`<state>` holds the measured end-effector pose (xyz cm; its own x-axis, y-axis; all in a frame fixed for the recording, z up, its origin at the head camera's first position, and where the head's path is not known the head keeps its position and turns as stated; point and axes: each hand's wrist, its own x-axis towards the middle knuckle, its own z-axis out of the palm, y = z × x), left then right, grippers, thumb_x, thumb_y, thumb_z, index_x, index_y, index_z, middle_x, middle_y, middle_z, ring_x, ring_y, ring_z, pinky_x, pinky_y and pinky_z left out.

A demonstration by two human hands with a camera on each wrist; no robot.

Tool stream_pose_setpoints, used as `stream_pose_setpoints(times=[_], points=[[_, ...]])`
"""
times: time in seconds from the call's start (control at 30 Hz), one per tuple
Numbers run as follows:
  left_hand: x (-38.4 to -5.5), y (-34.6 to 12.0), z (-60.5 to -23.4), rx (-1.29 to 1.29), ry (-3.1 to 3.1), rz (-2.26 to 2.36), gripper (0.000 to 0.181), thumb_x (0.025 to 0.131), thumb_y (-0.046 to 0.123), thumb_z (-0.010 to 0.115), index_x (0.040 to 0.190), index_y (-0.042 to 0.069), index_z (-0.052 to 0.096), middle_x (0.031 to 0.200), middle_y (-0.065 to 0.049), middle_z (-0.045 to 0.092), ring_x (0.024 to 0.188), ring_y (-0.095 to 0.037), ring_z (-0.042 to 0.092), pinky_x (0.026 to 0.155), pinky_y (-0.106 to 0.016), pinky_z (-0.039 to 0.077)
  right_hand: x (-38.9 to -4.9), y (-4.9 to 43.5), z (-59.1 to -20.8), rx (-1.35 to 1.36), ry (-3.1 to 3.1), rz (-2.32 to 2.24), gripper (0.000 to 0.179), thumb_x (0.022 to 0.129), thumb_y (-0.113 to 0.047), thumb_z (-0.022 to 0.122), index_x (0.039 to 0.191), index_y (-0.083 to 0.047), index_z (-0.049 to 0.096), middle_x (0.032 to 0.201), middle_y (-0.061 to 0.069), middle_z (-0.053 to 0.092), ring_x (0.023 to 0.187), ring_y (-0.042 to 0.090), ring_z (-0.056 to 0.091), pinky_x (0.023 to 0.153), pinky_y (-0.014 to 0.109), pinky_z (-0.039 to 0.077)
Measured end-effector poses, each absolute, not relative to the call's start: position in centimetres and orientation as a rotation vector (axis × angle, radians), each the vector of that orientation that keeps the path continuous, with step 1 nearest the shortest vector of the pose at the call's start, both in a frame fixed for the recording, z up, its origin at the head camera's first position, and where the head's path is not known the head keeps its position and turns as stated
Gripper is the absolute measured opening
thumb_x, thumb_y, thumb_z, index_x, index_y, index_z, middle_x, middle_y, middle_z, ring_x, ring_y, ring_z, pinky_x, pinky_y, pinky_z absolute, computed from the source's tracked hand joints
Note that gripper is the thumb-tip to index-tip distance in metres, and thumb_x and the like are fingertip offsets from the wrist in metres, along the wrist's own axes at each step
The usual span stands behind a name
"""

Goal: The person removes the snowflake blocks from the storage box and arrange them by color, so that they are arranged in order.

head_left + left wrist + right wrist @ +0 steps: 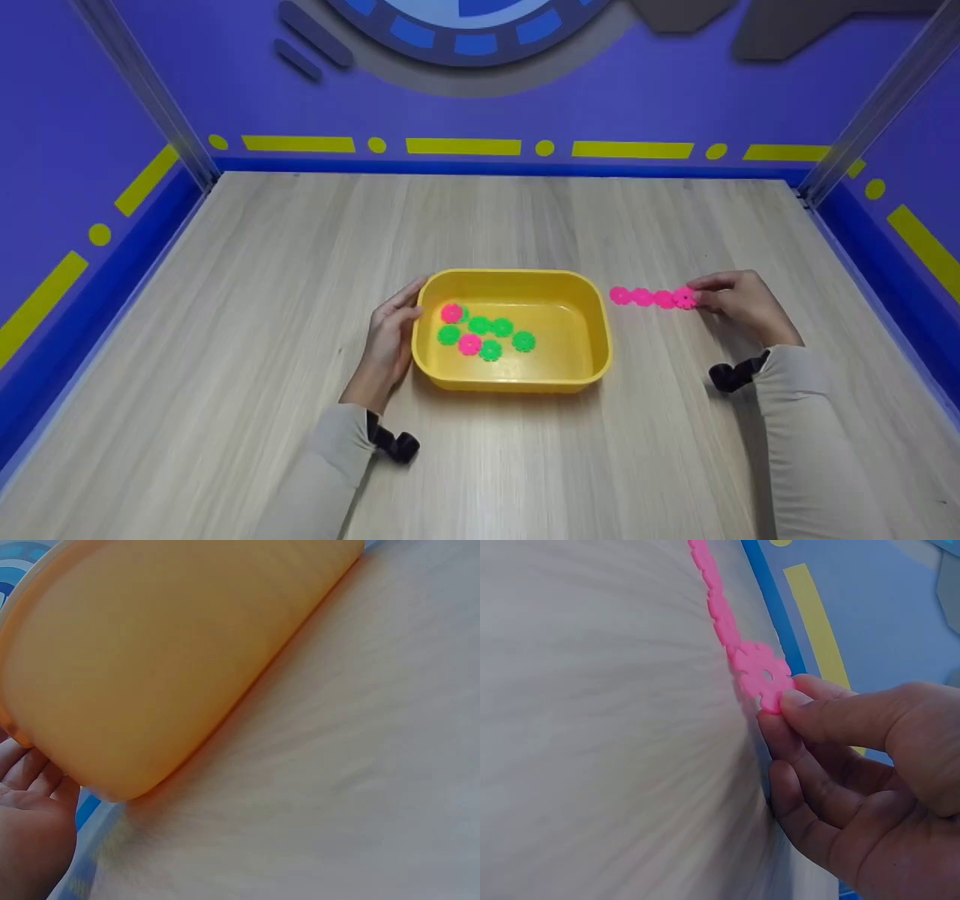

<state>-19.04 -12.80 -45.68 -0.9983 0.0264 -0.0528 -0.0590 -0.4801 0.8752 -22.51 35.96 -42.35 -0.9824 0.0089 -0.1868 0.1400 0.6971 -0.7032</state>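
My right hand (pixel 739 300) pinches the near end of a chain of several pink notched flower discs (pixel 643 297) between thumb and fingers, to the right of the basin. In the right wrist view, the thumb presses the face of the end disc (pixel 762 677), while the linked discs (pixel 718 611) run away from it in a row. A yellow plastic basin (pixel 512 385) sits in the middle, its left wall gripped by my left hand (pixel 386 334). Up close, the left fingers (pixel 30 772) reach the basin's outer side (pixel 150 667) by the rim; their tips are hidden.
Inside the basin, toward its left half, lie several green flower discs (pixel 523 341) and two pink discs (pixel 470 345). A light wooden tabletop (pixel 300 247) carries everything. Blue-purple panels (pixel 480 120) with yellow markings enclose the back and both sides.
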Motion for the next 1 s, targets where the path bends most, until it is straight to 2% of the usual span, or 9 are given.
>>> stream_pose_setpoints(times=[0.13, 0.5, 1.0], points=[[-19.03, -12.77, -45.65, -0.059, 1.563, 2.672, 0.056, 0.086, -0.009, 0.04, 0.142, -0.008, 0.038, 0.152, -0.019, 0.036, 0.143, -0.023, 0.032, 0.115, -0.033, 0.03, -22.45, 36.02, -42.46, 0.143, 2.712, -1.19, 0.032, 0.092, -0.016, 0.06, 0.12, -0.001, 0.065, 0.089, -0.006, 0.067, 0.073, 0.005, 0.056, 0.061, 0.021, 0.047], [-18.98, -12.77, -45.63, -0.081, 1.56, 2.668, 0.055, 0.086, -0.009, 0.041, 0.141, -0.006, 0.041, 0.151, -0.017, 0.038, 0.141, -0.022, 0.035, 0.115, -0.032, 0.03, -22.35, 36.27, -42.94, 0.195, 2.666, -1.296, 0.036, 0.092, -0.021, 0.062, 0.123, -0.001, 0.063, 0.085, -0.011, 0.066, 0.068, 0.002, 0.053, 0.055, 0.022, 0.044], [-19.0, -12.76, -45.64, -0.055, 1.565, 2.668, 0.055, 0.086, -0.009, 0.04, 0.142, -0.008, 0.039, 0.152, -0.019, 0.036, 0.143, -0.024, 0.032, 0.116, -0.033, 0.029, -22.27, 36.38, -43.21, 0.159, 2.66, -1.344, 0.039, 0.092, -0.019, 0.062, 0.124, 0.004, 0.061, 0.091, -0.014, 0.065, 0.075, -0.003, 0.057, 0.064, 0.016, 0.051]])
